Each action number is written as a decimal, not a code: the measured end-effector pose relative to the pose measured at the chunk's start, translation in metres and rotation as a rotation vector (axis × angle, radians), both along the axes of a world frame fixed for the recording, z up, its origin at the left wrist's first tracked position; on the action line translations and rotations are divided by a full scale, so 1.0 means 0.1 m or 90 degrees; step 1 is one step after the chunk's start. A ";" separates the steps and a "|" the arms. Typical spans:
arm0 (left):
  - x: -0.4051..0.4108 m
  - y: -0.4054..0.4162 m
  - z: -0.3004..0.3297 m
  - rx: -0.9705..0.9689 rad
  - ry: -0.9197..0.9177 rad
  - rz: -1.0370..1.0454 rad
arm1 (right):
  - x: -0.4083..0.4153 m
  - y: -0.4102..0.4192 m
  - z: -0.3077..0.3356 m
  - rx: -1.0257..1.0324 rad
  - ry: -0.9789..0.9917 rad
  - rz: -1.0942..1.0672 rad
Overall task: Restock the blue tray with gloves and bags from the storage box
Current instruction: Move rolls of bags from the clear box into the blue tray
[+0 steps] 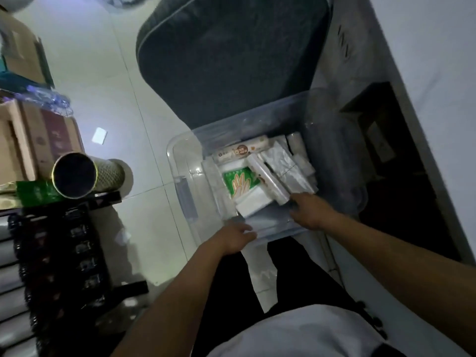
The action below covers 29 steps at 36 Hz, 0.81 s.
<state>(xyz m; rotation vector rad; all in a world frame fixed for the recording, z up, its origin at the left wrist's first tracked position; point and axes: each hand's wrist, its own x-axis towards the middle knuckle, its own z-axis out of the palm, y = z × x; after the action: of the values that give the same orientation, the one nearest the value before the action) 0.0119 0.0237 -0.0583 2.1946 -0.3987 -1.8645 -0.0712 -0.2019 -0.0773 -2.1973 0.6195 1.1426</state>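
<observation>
— Now at pick stage: both hands in clear box (185, 191) on floor. Blue tray not in view.
— Hand states?
— Left hand (235, 238) at near rim, fingers curled on white pack (251, 206). Right hand (307, 211) closed round end of bag roll (268, 176).
— Gloves?
— Green glove pack (240, 182) inside, btwn the hands, untouched.
— Next?
— Prob. lift roll clear w/o dragging neighbours, then grab gloves.

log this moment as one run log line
stage: picking from storage box | left hand: on near rim | right hand: inside, at clear roll | glove pack: still in box | blue tray: not visible
</observation>
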 end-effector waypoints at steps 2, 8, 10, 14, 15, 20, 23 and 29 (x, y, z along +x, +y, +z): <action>0.03 -0.03 -0.11 -0.017 0.037 -0.056 | -0.01 0.06 -0.13 -0.009 0.036 0.018; 0.10 0.03 -0.37 -0.080 0.084 -0.111 | 0.19 0.20 -0.48 -0.039 0.033 -0.076; 0.16 0.05 -0.45 -0.106 0.087 -0.153 | 0.37 0.26 -0.61 -0.047 0.005 -0.134; 0.21 0.11 -0.59 -0.147 0.088 -0.179 | 0.76 0.39 -0.89 -0.079 -0.047 -0.212; 0.21 0.13 -0.62 -0.157 0.082 -0.181 | 0.85 0.42 -0.96 -0.093 -0.052 -0.220; 0.16 0.20 -0.75 -0.175 0.053 -0.186 | 1.13 0.55 -1.30 -0.179 -0.027 -0.217; 0.16 0.24 -0.82 -0.186 0.049 -0.142 | 1.14 0.56 -1.45 -0.225 -0.017 -0.196; 0.31 0.27 -0.96 -0.143 0.055 -0.074 | 1.09 0.50 -1.48 -0.222 -0.034 -0.232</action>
<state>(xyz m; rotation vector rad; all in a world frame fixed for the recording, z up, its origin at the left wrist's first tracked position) 0.0433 0.0504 -0.1546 1.9741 -0.6967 -1.8630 0.0383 -0.1519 -0.2252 -2.2570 1.2129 0.8297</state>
